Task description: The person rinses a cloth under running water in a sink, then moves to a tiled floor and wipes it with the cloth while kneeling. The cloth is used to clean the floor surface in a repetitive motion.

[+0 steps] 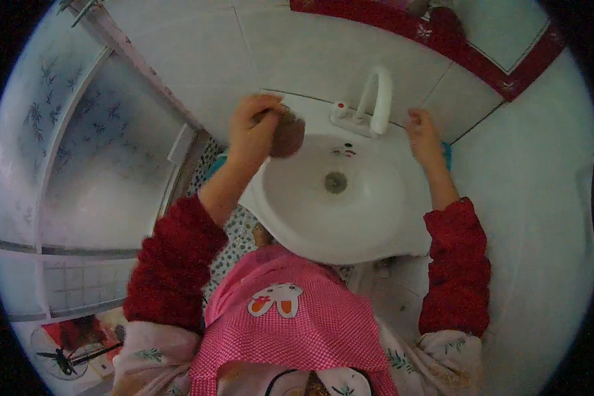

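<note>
Over the left rear corner of a white washbasin (341, 232), my left hand (256, 126) grips a brownish, rounded, blurred thing (288, 136); its exact kind cannot be made out. My right hand (422, 133) is raised at the basin's right rear edge, to the right of the tap. Its fingers are bent, and I cannot tell whether anything is in them. A white gooseneck tap (382, 101) stands on the basin's back ledge, beside a knob with a red mark (340, 110). No water is seen running, and the drain (335, 182) is visible.
A tiled wall (188, 54) rises behind the basin, with a red-framed mirror (512, 44) at upper right. Frosted sliding panels (94, 163) stand on the left. Teal items (217, 166) show partly beside the basin, above a pebble-patterned floor (235, 237).
</note>
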